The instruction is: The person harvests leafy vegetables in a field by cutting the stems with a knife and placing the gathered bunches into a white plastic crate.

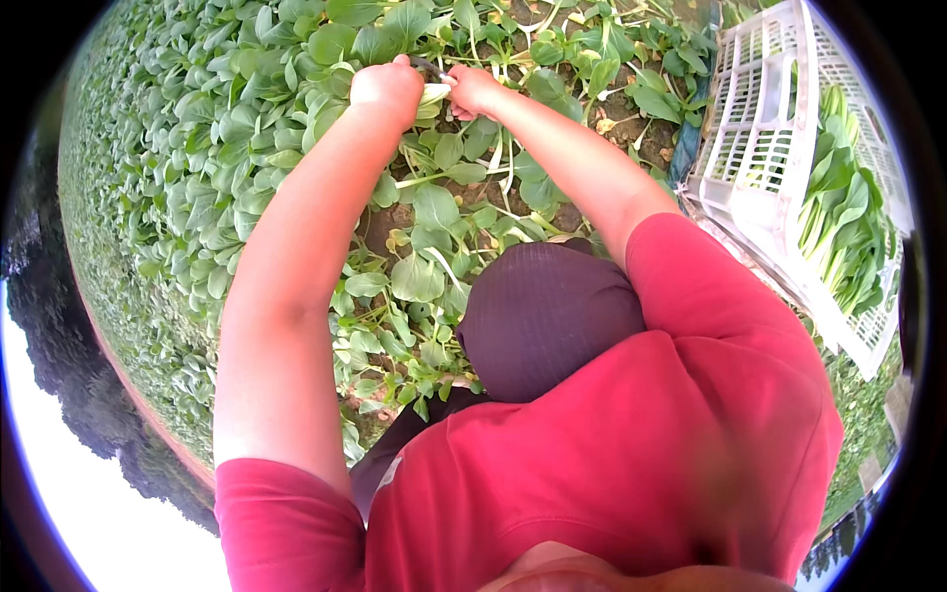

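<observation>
Near the top of the head view, my left hand (388, 89) is closed around a leafy green plant with a pale stalk base (433, 96), which points towards my other hand. My right hand (472, 89) grips a small tool with a dark curved blade (425, 66); its handle is mostly hidden in the fingers. The blade reaches across the gap between my hands, close to the stalk base. Whether it touches the stalk, I cannot tell.
Dense leafy greens (244, 126) grow on the left. Loose leaves and smaller plants (436, 214) cover the soil below my hands. At the right stands a white slatted plastic crate (755, 140) holding harvested greens (851, 214). My bent knee (547, 318) is between my arms.
</observation>
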`<state>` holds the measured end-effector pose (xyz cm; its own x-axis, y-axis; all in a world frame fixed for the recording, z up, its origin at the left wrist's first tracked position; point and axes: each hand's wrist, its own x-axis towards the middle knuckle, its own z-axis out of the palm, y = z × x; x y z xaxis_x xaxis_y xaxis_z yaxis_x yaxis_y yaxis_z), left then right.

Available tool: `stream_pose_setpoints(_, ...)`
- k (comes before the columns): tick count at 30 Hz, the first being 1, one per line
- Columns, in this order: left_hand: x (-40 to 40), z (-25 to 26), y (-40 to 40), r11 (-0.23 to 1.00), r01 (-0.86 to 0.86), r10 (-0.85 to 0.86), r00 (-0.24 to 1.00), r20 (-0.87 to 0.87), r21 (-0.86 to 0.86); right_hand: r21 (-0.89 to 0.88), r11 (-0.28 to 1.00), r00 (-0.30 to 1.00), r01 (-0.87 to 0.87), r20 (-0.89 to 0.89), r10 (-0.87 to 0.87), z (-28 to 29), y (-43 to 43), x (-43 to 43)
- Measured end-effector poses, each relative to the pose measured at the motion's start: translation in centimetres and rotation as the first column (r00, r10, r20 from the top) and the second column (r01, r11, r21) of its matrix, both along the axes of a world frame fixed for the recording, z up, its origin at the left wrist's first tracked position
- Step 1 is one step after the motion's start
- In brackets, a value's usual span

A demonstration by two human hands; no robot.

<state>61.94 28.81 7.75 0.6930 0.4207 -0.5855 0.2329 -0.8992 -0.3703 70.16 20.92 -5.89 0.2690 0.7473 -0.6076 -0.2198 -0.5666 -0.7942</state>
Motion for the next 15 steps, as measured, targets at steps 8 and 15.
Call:
stream_pose_setpoints(8, -3.3, 0.0, 5.6, 0.971, -0.218, 0.229, 0.964, -0.136, 0.093, 0.005, 0.997, 0.996, 0.078, -0.039, -0.078, -0.6, -2.0, -3.7)
stream_pose_setpoints(15, -5.8, -0.8, 7.8, 0.957, -0.283, 0.289, 0.952, 0.100, -0.065, -0.056, 0.988, 0.823, -0.146, 0.548, 0.153, -4.6, 1.7, -1.8)
